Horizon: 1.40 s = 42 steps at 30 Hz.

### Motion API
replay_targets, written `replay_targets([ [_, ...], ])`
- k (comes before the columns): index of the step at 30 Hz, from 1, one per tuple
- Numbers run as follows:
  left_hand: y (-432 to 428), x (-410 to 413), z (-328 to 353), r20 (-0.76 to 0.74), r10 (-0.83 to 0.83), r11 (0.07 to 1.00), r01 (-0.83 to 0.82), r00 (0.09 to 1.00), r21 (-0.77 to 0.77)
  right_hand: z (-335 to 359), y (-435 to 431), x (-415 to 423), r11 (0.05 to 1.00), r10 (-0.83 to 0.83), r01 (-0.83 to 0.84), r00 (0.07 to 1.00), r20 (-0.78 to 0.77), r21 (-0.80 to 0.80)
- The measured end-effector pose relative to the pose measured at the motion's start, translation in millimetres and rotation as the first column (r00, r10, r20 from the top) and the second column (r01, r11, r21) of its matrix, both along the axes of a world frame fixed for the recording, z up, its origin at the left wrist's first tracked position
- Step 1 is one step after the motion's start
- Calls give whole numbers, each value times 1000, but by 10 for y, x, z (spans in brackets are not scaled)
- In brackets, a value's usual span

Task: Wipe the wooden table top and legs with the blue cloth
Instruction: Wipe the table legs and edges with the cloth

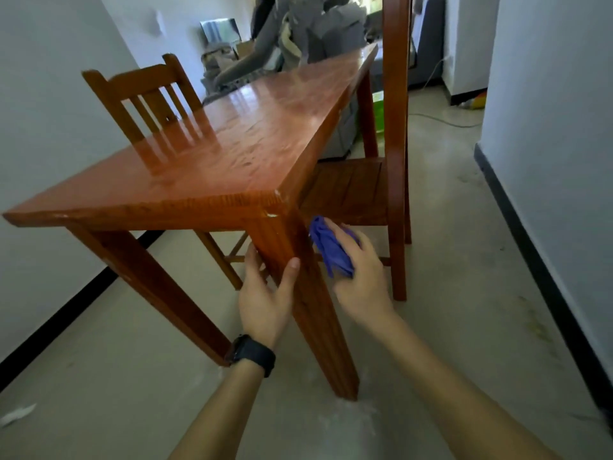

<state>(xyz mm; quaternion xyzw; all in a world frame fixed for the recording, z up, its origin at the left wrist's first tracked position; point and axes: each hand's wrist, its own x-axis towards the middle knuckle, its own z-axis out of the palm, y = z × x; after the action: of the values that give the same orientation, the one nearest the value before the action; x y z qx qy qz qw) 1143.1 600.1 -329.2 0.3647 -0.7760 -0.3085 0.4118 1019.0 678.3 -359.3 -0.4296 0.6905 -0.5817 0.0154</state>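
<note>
The glossy wooden table top (232,144) fills the middle of the view, its near right corner chipped. Below that corner runs the near right table leg (315,313). My left hand (265,293) wraps around this leg from the left, thumb on its front face. My right hand (360,277) holds the bunched blue cloth (328,247) against the right side of the same leg, just under the table top. The near left leg (159,287) slants down to the floor at the left.
One wooden chair (146,97) stands at the table's left side, another chair (374,190) is pushed in at the right, close to my right hand. A white wall (547,127) with black skirting borders the right. Grey bundles (315,31) pile behind the table. A white scrap (16,415) lies on the floor.
</note>
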Motion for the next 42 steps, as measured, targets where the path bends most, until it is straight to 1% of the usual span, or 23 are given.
replay_targets([
  [2,-14,-6,-19,10,9,1000,-9,1000,21,-39,-133,273,996,-18,7,992,-128,-86],
  [3,-16,4,-24,19,9,999,-10,1000,33,-232,-181,405,996,-34,22,990,-136,-91],
  [6,2,1,5,84,34,999,-36,996,25,-1090,-97,461,992,-43,40,999,25,116],
  [8,40,-10,22,108,52,998,-54,993,14,-1569,78,325,935,76,-117,988,134,334],
  [9,65,-23,35,116,55,998,-57,992,16,-1692,156,238,893,78,-159,976,204,422],
  [10,102,-33,50,119,56,998,-60,991,35,-1665,214,183,881,46,-173,958,284,441],
  [11,132,-49,64,111,52,996,-60,992,63,-1526,225,134,891,22,-157,952,304,425],
  [13,158,-54,74,96,60,994,-68,994,87,-1012,128,63,973,12,-95,931,365,210],
  [14,174,-50,87,97,70,993,-78,993,83,-663,76,42,996,33,-59,943,331,67],
  [16,179,-37,103,107,81,993,-89,991,72,-44,-42,105,985,55,-28,986,156,-168],
  [18,165,-37,113,107,79,993,-87,991,79,121,-170,287,956,18,-9,999,29,-294],
  [19,156,-31,111,93,81,992,-89,992,94,8,-225,396,957,-20,24,1000,16,-290],
  [21,173,-18,116,48,83,984,-89,995,151,-518,-250,557,987,-46,56,997,67,-150],
  [23,195,-8,123,25,84,979,-87,996,186,-1195,-123,559,997,-12,-5,979,205,81],
  [25,204,-7,97,5,89,981,-88,996,172,-1609,79,370,934,13,-139,933,360,328],
  [26,217,-17,71,3,95,983,-95,995,158,-1664,162,269,885,26,-192,930,367,425],
  [27,238,-39,37,3,108,983,-108,994,147,-1650,195,163,861,-12,-178,929,369,477],
  [29,292,-85,-28,10,128,985,-128,992,116,-1352,197,-19,916,-121,-58,903,412,398],
  [32,317,-140,-93,-5,158,984,-157,987,86,-698,161,-76,993,-97,58,896,434,102],
  [34,292,-139,-107,-14,182,982,-181,983,61,-418,105,48,998,60,-59,930,363,-12],
  [36,271,-136,-111,-8,200,979,-199,980,47,-380,16,243,954,296,-293,890,347,-65],
  [37,260,-138,-109,-7,206,977,-205,979,49,-415,-32,335,933,358,-345,861,361,-104],
  [42,243,-150,-102,5,217,975,-217,976,48,-489,-107,493,894,423,-253,748,511,-371],
])
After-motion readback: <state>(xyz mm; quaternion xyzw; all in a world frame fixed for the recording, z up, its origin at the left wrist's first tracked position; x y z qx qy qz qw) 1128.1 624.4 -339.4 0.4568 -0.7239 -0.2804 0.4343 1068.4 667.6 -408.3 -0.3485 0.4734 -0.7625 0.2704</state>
